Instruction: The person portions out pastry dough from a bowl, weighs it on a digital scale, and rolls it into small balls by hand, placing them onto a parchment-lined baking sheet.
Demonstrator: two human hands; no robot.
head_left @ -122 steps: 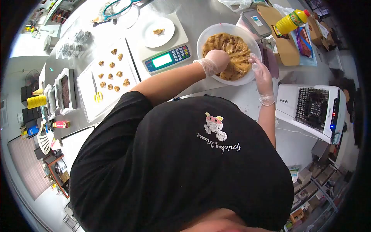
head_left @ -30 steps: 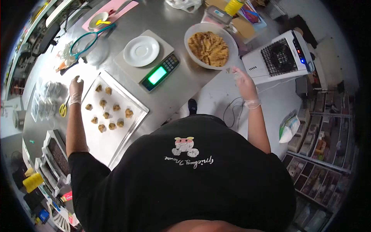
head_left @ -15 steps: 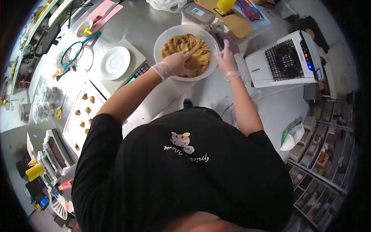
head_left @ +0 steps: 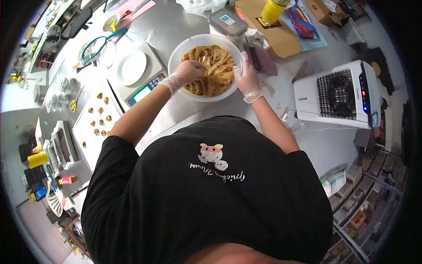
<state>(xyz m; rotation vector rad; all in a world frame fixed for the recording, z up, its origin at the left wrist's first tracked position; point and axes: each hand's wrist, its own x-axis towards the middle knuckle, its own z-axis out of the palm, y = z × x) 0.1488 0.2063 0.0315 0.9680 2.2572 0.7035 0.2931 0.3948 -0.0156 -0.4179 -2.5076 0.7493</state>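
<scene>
A white plastic bowl (head_left: 175, 57) holds a sticky brown dough (head_left: 215, 66) with darker bits in it. My left hand (head_left: 188, 72), in a clear glove, reaches over the near left rim, its fingers curled closed into the dough; the fingertips are partly hidden. On the bowl's right side, my right hand (head_left: 247, 78), also gloved, grips the rim with the thumb toward the bowl. Left of the bowl stands a digital scale (head_left: 151, 66) with a lit display, bearing a white plate (head_left: 131, 67). Small brown dough lumps (head_left: 102, 122) lie on a white sheet.
A lidded container (head_left: 227, 23) stands behind the bowl, beside a cardboard box (head_left: 252, 20) and a yellow bottle (head_left: 273, 11). A white fan unit (head_left: 336, 94) is at the right. Yellow scissors (head_left: 74, 105) and a teal-rimmed strainer (head_left: 93, 48) lie left.
My right hand has moved from beside the bowl onto its rim. My left hand's fingers have curled closed in the dough. The view has shifted slightly.
</scene>
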